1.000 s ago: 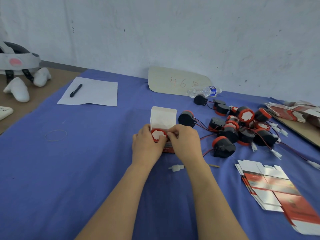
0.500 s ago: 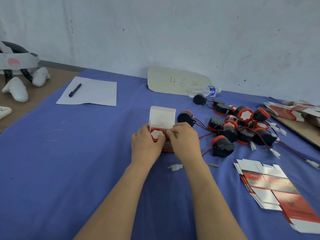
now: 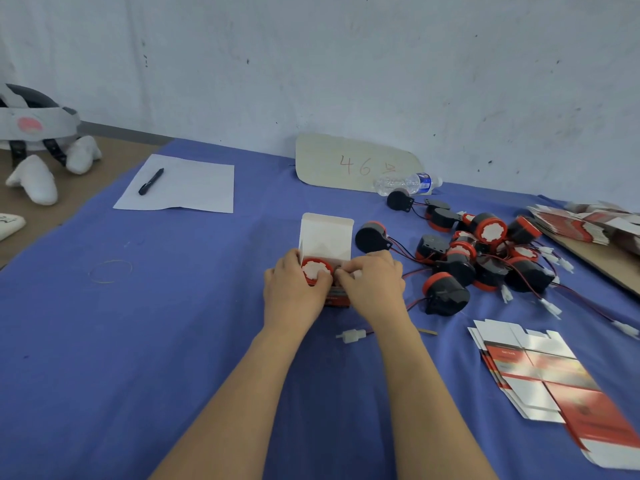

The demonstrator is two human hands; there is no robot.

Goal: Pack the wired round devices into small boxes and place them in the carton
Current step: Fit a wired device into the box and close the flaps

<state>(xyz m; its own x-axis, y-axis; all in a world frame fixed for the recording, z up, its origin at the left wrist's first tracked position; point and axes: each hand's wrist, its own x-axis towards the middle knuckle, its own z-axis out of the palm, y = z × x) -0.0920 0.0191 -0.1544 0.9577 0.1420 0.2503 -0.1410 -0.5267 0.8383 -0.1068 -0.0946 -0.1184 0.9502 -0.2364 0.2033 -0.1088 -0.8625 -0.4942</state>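
Observation:
A small box (image 3: 326,237) stands on the blue cloth with its white lid flap raised. A round red-and-white device (image 3: 314,270) sits in its mouth. My left hand (image 3: 294,292) grips the box's left side, thumb against the device. My right hand (image 3: 374,285) holds the right side, fingertips curled at the opening next to the device. The device's white plug (image 3: 348,336) lies on the cloth by my right wrist. A heap of several black-and-red wired devices (image 3: 478,258) lies to the right. No carton is in view.
Flat unfolded boxes (image 3: 540,372) lie fanned at the right front, more (image 3: 588,223) on a board at the far right. A cardboard sign (image 3: 353,164), a water bottle (image 3: 408,183), paper with a pen (image 3: 150,181), a rubber band (image 3: 110,271) and a headset (image 3: 34,133) are around.
Both hands stay at the box's mouth; the right fingertips have shifted slightly left toward the device. The box and device have hardly moved.

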